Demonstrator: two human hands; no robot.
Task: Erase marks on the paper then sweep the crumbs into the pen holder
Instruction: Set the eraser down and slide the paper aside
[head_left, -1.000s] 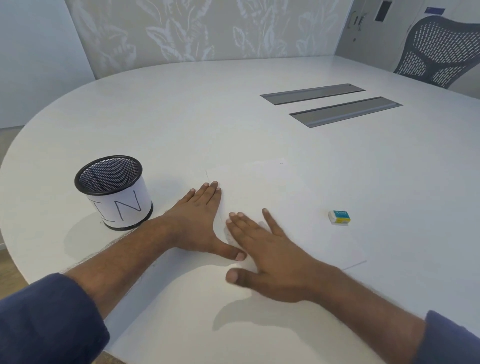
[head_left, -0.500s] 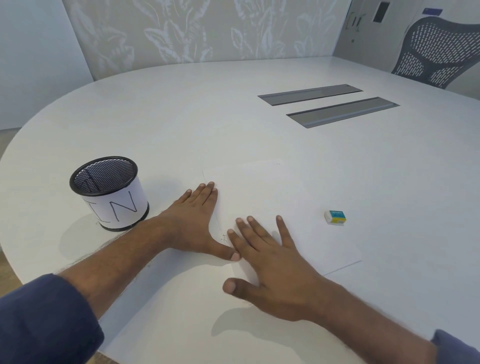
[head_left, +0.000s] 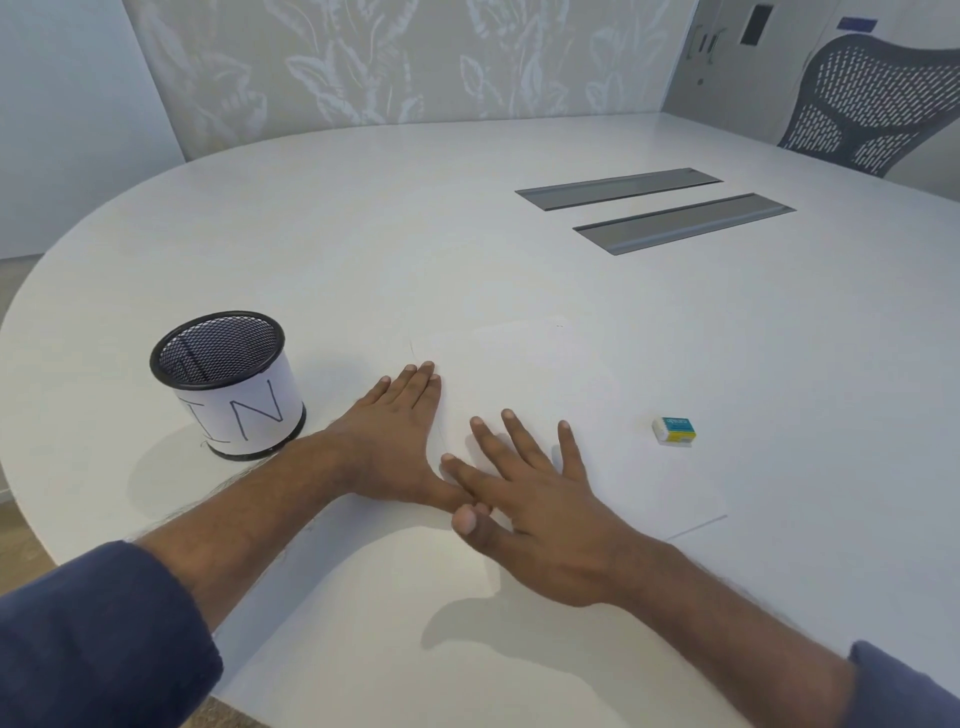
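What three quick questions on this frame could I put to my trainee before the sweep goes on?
1. True or false: the eraser lies on the paper, held by neither hand.
2. Which side of the left hand does the pen holder stand on?
A. its left
B. its right
C. behind the eraser
3. Fill in: the right hand lies ____ on the paper, fingers spread.

Key:
1. True
2. A
3. Flat
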